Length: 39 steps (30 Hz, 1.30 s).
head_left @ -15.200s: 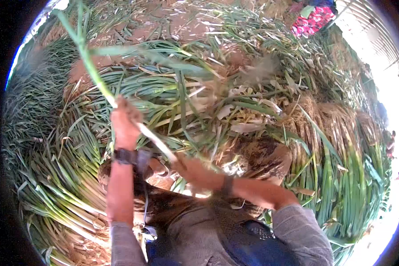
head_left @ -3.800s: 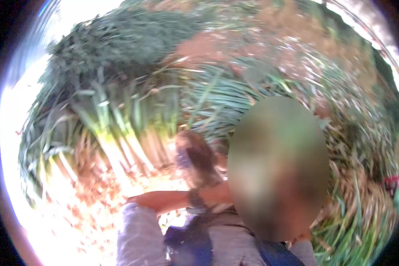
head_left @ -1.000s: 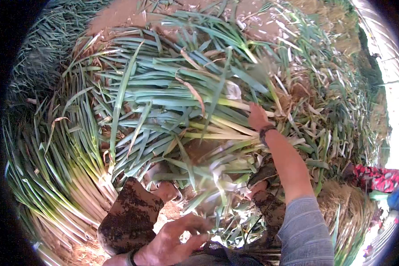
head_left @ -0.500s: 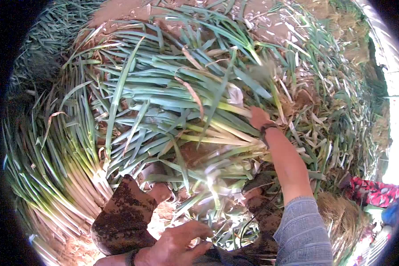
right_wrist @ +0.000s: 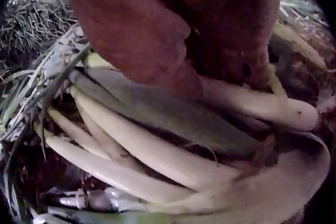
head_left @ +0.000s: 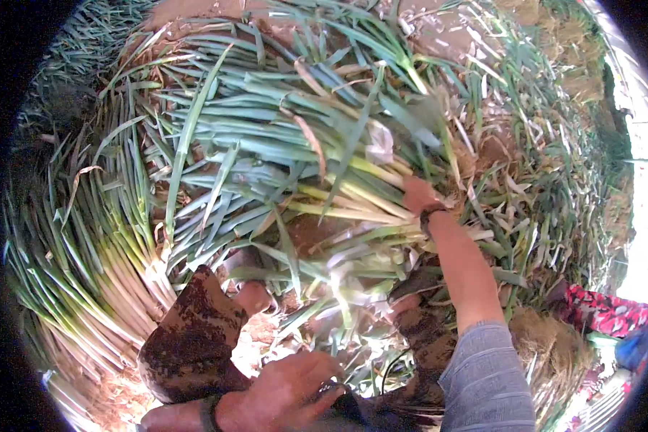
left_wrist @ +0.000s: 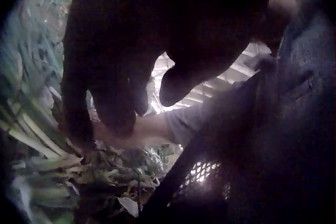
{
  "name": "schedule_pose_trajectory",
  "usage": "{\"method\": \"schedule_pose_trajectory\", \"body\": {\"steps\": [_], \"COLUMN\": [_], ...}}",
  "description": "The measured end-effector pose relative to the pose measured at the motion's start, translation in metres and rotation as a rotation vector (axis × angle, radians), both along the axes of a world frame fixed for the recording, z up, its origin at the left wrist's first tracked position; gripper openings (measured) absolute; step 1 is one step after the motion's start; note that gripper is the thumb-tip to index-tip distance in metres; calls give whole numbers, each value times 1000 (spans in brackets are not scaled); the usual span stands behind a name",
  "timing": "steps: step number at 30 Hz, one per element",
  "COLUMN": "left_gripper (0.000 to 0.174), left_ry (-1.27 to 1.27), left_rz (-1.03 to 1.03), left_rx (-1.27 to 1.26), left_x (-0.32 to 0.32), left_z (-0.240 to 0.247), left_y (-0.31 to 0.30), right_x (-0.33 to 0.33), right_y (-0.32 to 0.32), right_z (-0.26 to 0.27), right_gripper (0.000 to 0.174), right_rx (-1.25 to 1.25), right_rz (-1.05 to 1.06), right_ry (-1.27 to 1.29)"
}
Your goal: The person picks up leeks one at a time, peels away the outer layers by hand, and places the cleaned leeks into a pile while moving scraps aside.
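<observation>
Green stalks with pale stems (head_left: 266, 137) lie in a heap in front of the person. The right hand (head_left: 419, 194) reaches to their pale ends; in the right wrist view the thumb and fingers of the right hand (right_wrist: 178, 29) pinch one white stem (right_wrist: 257, 104), with other white stems (right_wrist: 152, 153) just below. Low in the head view, the left hand (head_left: 284, 392) hangs near the lap with fingers loosely bent and nothing held. The left wrist view shows the left hand (left_wrist: 142, 40) dark, with a gap between thumb and fingers.
More stalks (head_left: 122, 281) lie in a row at the left. Trampled leaves and peelings (head_left: 540, 201) cover the ground at the right. Knees in patterned trousers (head_left: 191, 338) frame the lower middle. A red patterned cloth (head_left: 608, 311) lies at the far right.
Over the last second the view has shifted slightly. The right hand stays at the pale ends of the heap, and the left hand remains low by the lap. Earlier, both hands were on one stalk.
</observation>
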<state>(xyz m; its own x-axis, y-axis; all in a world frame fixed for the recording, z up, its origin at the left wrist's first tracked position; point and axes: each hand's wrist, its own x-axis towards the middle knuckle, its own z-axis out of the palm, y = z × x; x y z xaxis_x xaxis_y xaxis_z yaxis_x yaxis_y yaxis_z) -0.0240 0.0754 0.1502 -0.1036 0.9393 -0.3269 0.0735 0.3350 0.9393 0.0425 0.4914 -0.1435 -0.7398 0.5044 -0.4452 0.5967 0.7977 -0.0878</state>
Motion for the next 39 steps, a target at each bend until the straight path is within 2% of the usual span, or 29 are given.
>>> {"method": "schedule_pose_trajectory", "body": {"steps": [2,3,5,6,8,10,11,15,16,17,20,22,24,26,28,30,32,37,39], "left_gripper": [26,26,25,25,24,24,24,27,27,28,29,29,29,28,29,30,31,36,38], "left_ry": [168,160,158,173,184,192,212,258,256,261,267,275,308,327,314,315,305,345,356], "left_rz": [-39,-42,-54,-64,-78,-112,-109,-71,-68,-102,-160,-230,-251,-276,-295,-292,-311,-383,-412], "left_rx": [85,100,98,82,79,92,109,200,177,115,73,32,48,64,27,23,20,-26,-31], "left_x": [-2,0,5,6,5,5,5,13,12,10,16,17,16,16,17,16,17,19,21], "left_z": [1,-1,-8,-11,-14,-12,-10,-23,-21,-15,-21,-22,-25,-25,-26,-25,-23,-26,-26], "left_y": [3,1,-8,-11,-12,-9,-7,-14,-17,-17,-23,-25,-27,-30,-32,-36,-38,-46,-47], "right_x": [-10,-7,-10,-16,-19,11,36,36,30,28,26,27,19,19,19,17,23,25,24], "right_y": [-2,-5,-12,-20,-46,-60,-67,-87,-89,-91,-84,-83,-87,-108,-122,-126,-119,-126,-127], "right_z": [24,39,73,96,134,83,48,1,-7,-11,-13,-20,-24,-18,-14,-12,-28,-46,-37], "right_gripper": [21,21,28,28,36,40,42,46,48,50,54,57,60,60,59,59,57,61,66], "right_rx": [-25,-23,74,77,-81,-119,-160,-196,-41,119,52,39,-52,-5,-35,53,176,52,-32], "right_rz": [71,69,67,76,94,92,153,215,197,174,171,182,178,195,142,158,314,218,82], "right_ry": [-127,-138,195,192,52,51,296,334,331,318,429,359,21,-11,77,57,403,373,330]}}
